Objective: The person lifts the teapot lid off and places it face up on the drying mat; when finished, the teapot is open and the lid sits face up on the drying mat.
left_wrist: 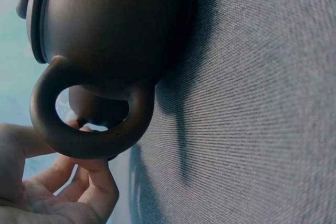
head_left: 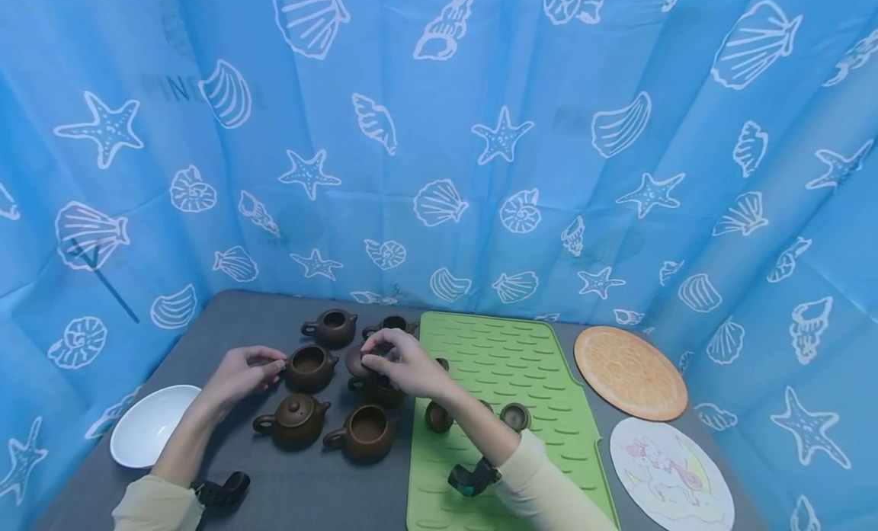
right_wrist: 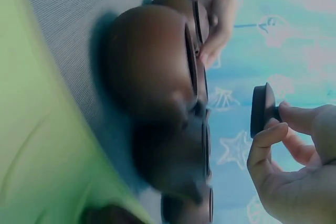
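From the head view the right hand (head_left: pixel 405 363) hovers over a cluster of brown clay teapots on the grey table (head_left: pixel 226 325), but only the right wrist view shows that its fingertips pinch a small round lid (right_wrist: pixel 261 110) by the knob, held in the air just clear of an open teapot (right_wrist: pixel 152 61). The left hand (head_left: pixel 240 372) touches the handle side of another open teapot (head_left: pixel 309 367) with loosely bent fingers (no clear grasp shows), beside a ribbed green mat (head_left: pixel 507 371).
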A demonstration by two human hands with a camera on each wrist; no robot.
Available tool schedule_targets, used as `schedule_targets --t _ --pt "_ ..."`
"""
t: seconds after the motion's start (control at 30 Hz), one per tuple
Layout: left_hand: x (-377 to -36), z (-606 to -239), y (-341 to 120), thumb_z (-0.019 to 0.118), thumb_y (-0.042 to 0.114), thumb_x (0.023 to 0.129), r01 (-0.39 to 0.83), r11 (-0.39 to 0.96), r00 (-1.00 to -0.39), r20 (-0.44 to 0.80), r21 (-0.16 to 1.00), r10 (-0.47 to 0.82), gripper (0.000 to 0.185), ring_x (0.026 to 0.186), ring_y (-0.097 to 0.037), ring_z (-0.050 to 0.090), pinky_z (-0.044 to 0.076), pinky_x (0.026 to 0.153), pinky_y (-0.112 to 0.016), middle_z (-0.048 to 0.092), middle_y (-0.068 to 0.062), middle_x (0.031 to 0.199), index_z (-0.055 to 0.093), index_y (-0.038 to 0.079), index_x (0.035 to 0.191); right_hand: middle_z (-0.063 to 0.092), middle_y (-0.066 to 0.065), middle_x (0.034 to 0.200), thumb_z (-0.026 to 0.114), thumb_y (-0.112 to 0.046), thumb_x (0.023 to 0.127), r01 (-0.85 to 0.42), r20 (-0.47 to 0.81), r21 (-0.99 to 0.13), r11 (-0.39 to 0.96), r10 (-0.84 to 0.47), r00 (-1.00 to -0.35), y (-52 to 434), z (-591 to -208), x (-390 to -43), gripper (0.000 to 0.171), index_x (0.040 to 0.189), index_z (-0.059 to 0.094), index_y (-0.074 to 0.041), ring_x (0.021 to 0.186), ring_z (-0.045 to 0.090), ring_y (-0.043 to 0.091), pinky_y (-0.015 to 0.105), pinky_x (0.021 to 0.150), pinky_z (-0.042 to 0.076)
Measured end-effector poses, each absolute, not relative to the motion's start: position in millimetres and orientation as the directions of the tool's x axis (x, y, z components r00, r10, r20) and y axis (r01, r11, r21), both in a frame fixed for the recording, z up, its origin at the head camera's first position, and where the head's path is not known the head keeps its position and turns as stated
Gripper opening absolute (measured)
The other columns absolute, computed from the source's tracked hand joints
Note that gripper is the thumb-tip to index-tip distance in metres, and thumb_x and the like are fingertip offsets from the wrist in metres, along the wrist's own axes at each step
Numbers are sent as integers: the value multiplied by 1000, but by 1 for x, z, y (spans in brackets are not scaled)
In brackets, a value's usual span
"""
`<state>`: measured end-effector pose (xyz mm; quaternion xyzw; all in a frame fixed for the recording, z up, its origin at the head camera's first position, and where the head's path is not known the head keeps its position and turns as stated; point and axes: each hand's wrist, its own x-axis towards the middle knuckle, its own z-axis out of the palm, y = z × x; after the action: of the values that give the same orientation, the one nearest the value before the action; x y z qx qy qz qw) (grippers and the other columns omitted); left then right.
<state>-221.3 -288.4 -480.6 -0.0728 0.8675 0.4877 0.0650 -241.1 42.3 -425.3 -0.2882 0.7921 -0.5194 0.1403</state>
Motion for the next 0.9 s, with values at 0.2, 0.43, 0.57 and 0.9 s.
schedule_targets --t 0.2,0.43,0.57,0.9 --pt "-221 -482 -289 60 16 109 -177 524 -983 -174 833 -56 31 96 -22 69 58 78 -32 73 -16 110 68 -4 131 66 23 119 63 -15 111 -375 163 -879 294 -553 -817 76 -428 -237 19 126 63 -4 64 57 17 22 54 48" --pt "-220 -480 -288 60 17 110 -177 523 -983 -175 834 -53 31 99 -23 69 59 80 -32 73 -17 113 67 -3 132 54 31 146 50 -13 115 -323 147 -903 283 -503 -852 112 -429 -233 39 154 45 -7 68 58 12 39 55 57" --pt "-220 -480 -286 59 17 110 -178 523 -983 -177 833 -54 31 100 -23 69 59 81 -32 72 -16 114 67 -3 133 48 35 150 42 -9 117 -294 119 -917 268 -520 -846 133 -428 -233 48 164 38 -12 86 69 26 52 67 64" --pt "-219 -481 -288 59 17 111 -176 512 -983 -177 841 -48 30 100 -23 69 59 81 -32 72 -17 114 67 -3 133 32 32 166 46 -11 117 -93 8 -985 146 -498 -867 178 -438 -247 48 164 42 -8 126 66 58 47 108 61"
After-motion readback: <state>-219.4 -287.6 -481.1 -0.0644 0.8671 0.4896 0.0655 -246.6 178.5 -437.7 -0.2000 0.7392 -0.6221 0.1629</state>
